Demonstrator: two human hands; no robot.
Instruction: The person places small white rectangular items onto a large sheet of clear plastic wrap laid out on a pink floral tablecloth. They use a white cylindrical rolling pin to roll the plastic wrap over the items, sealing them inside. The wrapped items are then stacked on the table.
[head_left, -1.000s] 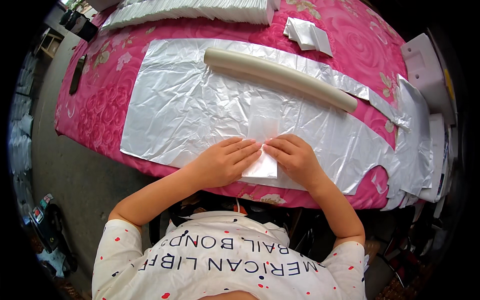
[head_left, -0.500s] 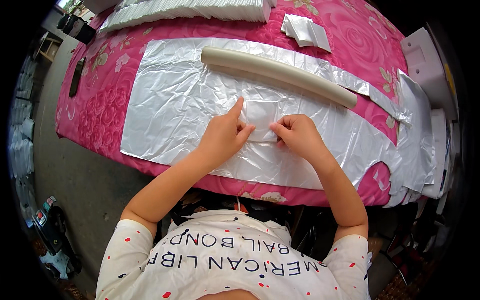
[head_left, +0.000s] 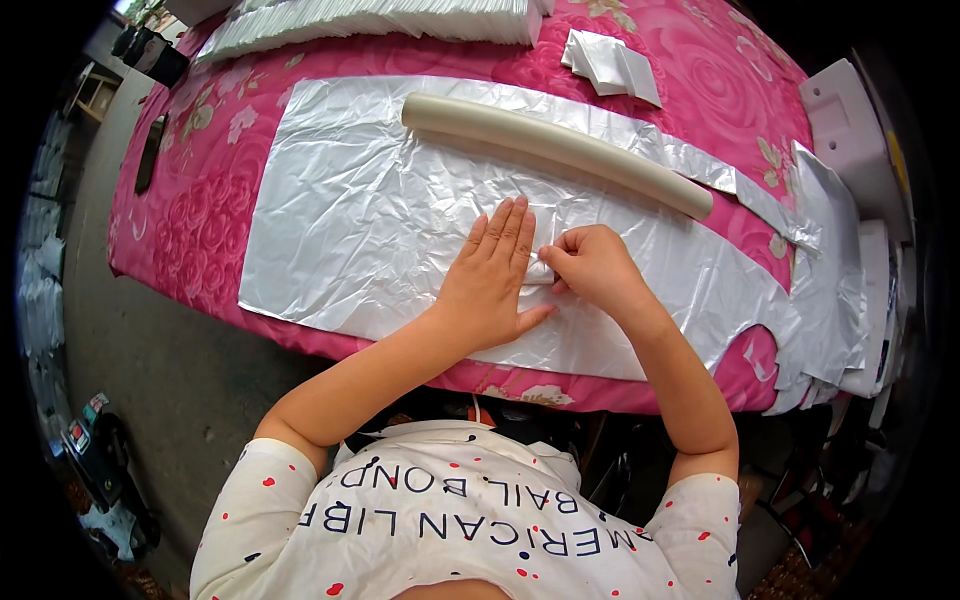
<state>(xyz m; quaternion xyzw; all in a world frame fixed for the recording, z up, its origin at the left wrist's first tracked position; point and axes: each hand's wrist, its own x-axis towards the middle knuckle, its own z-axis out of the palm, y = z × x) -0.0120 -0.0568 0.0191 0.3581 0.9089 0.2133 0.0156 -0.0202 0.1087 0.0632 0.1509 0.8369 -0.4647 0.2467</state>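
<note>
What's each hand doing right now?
Left hand: open, flat on the plastic sheet.
Right hand: closed, pinching the small folded piece.

Small home-style packing workshop. Work surface is a table [head_left: 200, 190] covered by a pink rose-print quilt. Silvery plastic sheet [head_left: 380, 220] spread across it; stacks of folded white bags [head_left: 380, 18] along far edge. Bare concrete floor [head_left: 170, 370] at left.

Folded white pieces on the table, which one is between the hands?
The small folded piece on the plastic sheet, pinched by the right hand; other folded ones lie far off.
</note>
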